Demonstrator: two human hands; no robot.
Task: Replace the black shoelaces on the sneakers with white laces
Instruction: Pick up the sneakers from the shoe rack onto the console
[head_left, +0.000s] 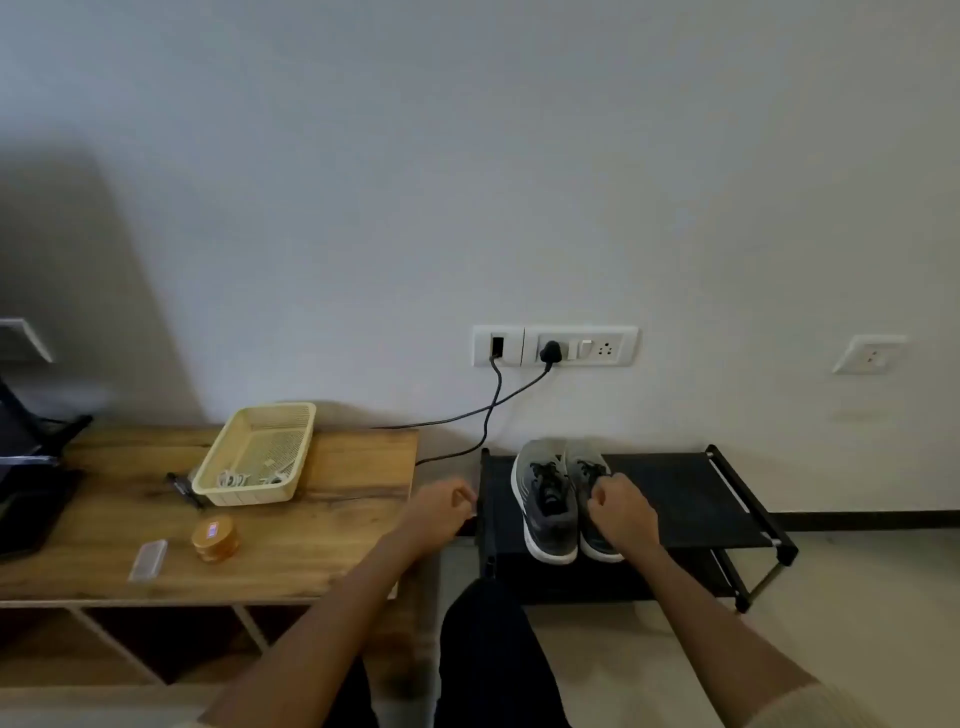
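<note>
Two grey knit sneakers (548, 501) with black laces (545, 470) sit on a black fabric rack (685, 493). White laces (234, 478) lie coiled in a cream mesh basket (249, 498) on the wooden bench (337, 519). The left hand (441, 506) is loosely curled and empty. The right hand (621, 512) is curled over one sneaker, its grip unclear.

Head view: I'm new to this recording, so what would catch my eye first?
A pair of grey sneakers with black laces stands on a black shoe rack at centre, the right hand over the one on the right. Left of it, on the wooden table, a yellow basket holds white laces.
</note>
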